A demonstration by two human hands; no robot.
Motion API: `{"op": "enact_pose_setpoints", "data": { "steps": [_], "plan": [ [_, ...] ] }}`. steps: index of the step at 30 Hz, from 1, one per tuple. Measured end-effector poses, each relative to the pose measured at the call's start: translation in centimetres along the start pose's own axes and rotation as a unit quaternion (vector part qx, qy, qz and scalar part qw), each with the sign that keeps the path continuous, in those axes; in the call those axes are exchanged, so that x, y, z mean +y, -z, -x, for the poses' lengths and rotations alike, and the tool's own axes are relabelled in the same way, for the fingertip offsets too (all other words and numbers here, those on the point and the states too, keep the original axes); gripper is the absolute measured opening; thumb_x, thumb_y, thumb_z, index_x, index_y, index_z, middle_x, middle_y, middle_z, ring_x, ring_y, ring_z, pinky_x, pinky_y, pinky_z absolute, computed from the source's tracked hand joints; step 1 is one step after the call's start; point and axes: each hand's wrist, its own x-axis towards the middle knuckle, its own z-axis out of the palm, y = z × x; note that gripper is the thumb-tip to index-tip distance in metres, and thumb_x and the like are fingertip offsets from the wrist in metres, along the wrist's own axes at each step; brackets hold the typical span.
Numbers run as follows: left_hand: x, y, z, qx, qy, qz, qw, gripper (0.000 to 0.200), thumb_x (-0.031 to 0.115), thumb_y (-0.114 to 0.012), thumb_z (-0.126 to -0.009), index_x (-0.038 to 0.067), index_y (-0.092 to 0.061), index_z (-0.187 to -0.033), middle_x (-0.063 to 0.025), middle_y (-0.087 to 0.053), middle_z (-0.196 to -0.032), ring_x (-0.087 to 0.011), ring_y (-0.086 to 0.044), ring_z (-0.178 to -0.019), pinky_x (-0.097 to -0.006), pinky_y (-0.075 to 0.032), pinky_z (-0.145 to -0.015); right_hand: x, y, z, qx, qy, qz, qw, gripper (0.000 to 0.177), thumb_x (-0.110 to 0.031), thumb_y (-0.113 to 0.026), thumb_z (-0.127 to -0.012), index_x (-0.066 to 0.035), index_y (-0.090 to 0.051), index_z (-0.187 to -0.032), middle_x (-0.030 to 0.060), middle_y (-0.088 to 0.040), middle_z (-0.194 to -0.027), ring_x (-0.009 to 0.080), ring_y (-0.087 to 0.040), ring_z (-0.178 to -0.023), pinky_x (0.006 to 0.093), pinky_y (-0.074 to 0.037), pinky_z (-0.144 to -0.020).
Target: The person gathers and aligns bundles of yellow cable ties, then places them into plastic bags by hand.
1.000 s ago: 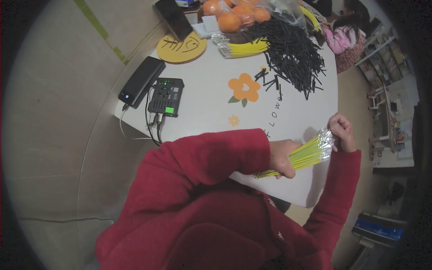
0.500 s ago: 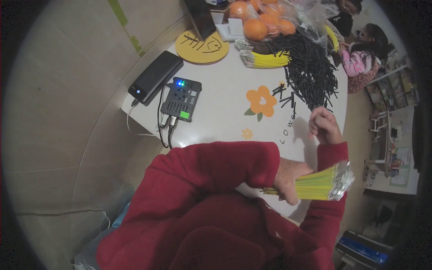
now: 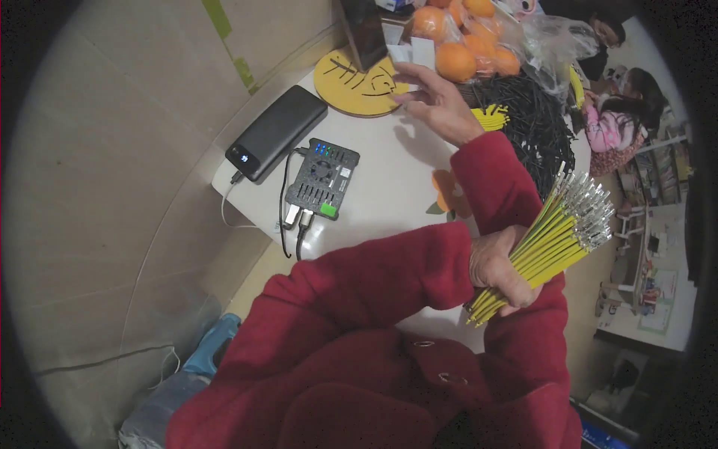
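My left hand [image 3: 502,271] is closed around a bundle of thin yellow wires [image 3: 550,251]; their silvery metal ends fan out to the upper right, and the other ends stick out below my fist. My right hand [image 3: 441,106] reaches over the far part of the table, fingers spread and holding nothing. Its fingertips overlap the edge of a round yellow board [image 3: 355,90] with a fish drawing. Behind its wrist lies a second bundle of yellow wires [image 3: 491,118], partly hidden. Beside that is a heap of short black tubes [image 3: 535,127], partly covered by my right sleeve.
A black power bank [image 3: 277,133] and a small black box with lights [image 3: 323,178] lie cabled together on the white table [image 3: 381,161]. Oranges in a plastic bag [image 3: 479,49] and an upright dark screen [image 3: 364,34] stand at the back. Other people [image 3: 617,123] are at the far right.
My right hand has moved up and left, from beside the black heap to the yellow board, and its fingers have spread. The bundle in my left hand has tilted upward. The view has shifted slightly.
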Motion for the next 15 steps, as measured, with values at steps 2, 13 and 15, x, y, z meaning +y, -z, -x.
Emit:
{"op": "enact_pose_setpoints", "data": {
  "steps": [2,13,15],
  "plan": [
    [0.2,0.4,0.0,0.005,-0.006,-0.005,1.0,0.012,0.006,-0.058,-0.052,-0.001,-0.049,-0.055,-0.0121,-0.051,-0.042,-0.016,-0.046,-0.032,-0.025,-0.04,-0.034,0.7,-0.3,-1.0,-0.021,-0.018,0.036,0.999,0.054,-0.002,-0.048,-0.076,-0.012,-0.04,-0.128,0.0174,-0.043,-0.125,0.0214,-0.056,-0.1,0.0319,-0.045,-0.084],
    [-0.2,0.8,-0.1,0.105,-0.022,0.021,0.994,0.011,0.003,-0.058,-0.053,0.0,-0.047,-0.054,-0.012,-0.049,-0.043,-0.0177,-0.048,-0.033,-0.0251,-0.041,-0.034,2.3,1.1,-0.6,0.046,0.064,0.128,0.989,0.045,0.004,-0.036,-0.079,-0.011,-0.047,-0.121,0.0115,-0.051,-0.112,0.0171,-0.055,-0.096,0.0261,-0.04,-0.083],
    [-0.2,0.7,-0.1,0.134,-0.02,0.02,0.991,0.01,0.003,-0.058,-0.051,0.0,-0.049,-0.053,-0.0107,-0.05,-0.043,-0.0161,-0.047,-0.033,-0.024,-0.041,-0.036,2.0,1.8,0.5,0.103,0.057,0.102,0.988,0.033,0.0,-0.042,-0.08,-0.008,-0.055,-0.109,0.0091,-0.057,-0.097,0.0141,-0.057,-0.083,0.0241,-0.044,-0.071]
  ]
}}
